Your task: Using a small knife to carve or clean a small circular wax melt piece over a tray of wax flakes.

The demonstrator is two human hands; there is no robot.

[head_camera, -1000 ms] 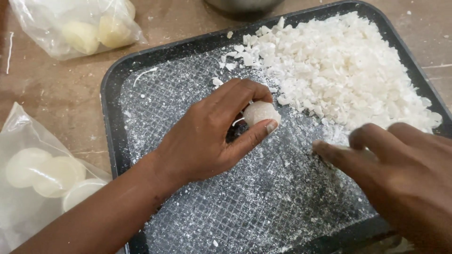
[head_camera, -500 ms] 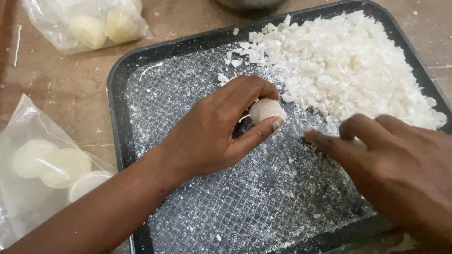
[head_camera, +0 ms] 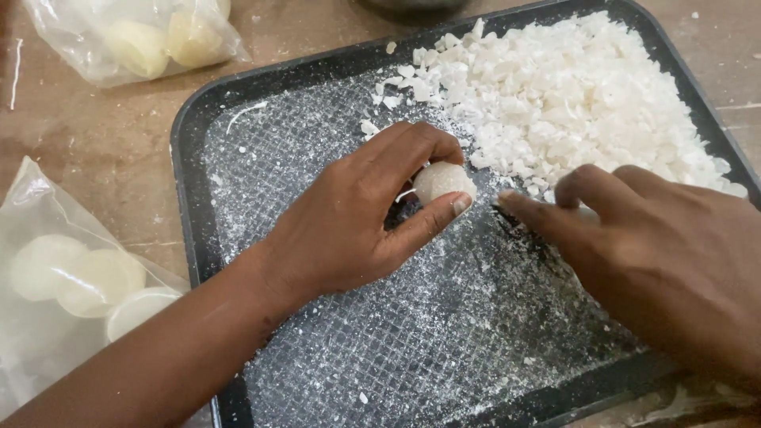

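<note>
Brown tabletop [head_camera: 103, 150] bearing a dark tray [head_camera: 190, 150]: left hand [head_camera: 357, 222] pinches a white lump [head_camera: 442, 182]; right hand [head_camera: 658, 254], fingers extended, presses beside white flakes [head_camera: 571, 95].

right hand [head_camera: 666, 269] cut off at right edge, white lump [head_camera: 444, 181] partly hidden by fingers

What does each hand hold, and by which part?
Left hand: a white lump, gripped at its sides by thumb and fingers. Right hand: nothing.
</note>
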